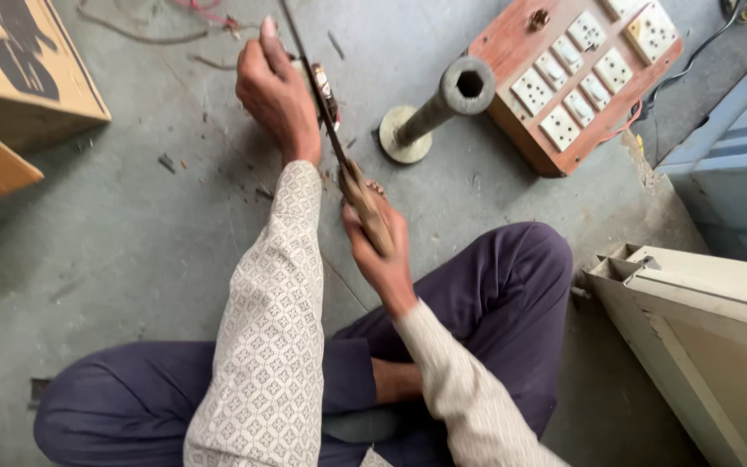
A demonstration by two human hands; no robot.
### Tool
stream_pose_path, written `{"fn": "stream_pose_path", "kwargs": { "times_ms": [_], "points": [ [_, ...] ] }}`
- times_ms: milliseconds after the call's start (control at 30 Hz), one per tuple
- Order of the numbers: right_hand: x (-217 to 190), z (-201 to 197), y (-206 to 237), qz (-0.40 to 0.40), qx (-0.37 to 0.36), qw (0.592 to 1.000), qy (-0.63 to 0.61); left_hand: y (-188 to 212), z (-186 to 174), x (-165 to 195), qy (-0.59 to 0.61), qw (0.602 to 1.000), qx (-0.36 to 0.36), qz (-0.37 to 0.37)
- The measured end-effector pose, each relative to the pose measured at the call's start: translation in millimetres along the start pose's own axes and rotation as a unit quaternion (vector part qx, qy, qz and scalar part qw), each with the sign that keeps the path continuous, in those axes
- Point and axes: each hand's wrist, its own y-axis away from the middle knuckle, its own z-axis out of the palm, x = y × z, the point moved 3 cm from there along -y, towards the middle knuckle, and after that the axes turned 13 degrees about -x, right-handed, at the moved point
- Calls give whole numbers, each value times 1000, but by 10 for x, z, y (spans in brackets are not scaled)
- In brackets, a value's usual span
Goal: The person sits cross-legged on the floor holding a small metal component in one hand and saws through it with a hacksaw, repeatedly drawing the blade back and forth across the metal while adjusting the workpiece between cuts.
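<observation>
The person sits cross-legged on a grey concrete floor (131, 251), with open bare floor to the left and near-left of the knees. The right hand (379, 251) is wrapped shut around the wooden handle (367, 212) of a long thin blade (317, 95) that runs up and away to the far edge of view. The left hand (277, 95) reaches farther out, fingers curled together around a small dark roundish part (325, 91) held against the blade; what that part is cannot be told, as the hand hides most of it.

Just right of the blade stands a metal post (438, 108) on a round base, its top end hollow with a six-sided hole. Farther right lies a reddish wooden board (516, 52) set with white switches and sockets, wires trailing from its right side. A tan cardboard box (10, 78) with a black printed shape fills the far-left corner. A cream-coloured panel (711, 320) with a stepped edge crowds the near right, and a blue cabinet (737, 173) stands beyond it.
</observation>
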Motion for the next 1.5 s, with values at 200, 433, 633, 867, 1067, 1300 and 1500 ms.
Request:
{"fn": "stream_pose_path", "kwargs": {
  "times_ms": [200,433,633,867,1067,1300,1500],
  "points": [
    [-243,-42,324,9,-25,993,119,-67,47,-14,10,1000,13,-11],
    [80,15,-90,75,55,996,-14,81,40,-20,2,1000,2,-6],
    [-408,2,476,-29,-12,995,99,-19,89,-18,-8,999,14,-32],
    [-113,-34,140,26,18,997,75,61,151,-141,13,998,-42,-48],
    [-202,-103,529,12,25,996,83,6,161,-104,35,998,-5,-43],
    [-2,-65,-246,123,33,986,-108,171,63,163,9,999,-14,27],
    [-202,11,204,-30,17,997,73,22,24,206,5,997,-29,-74]
  ]
}}
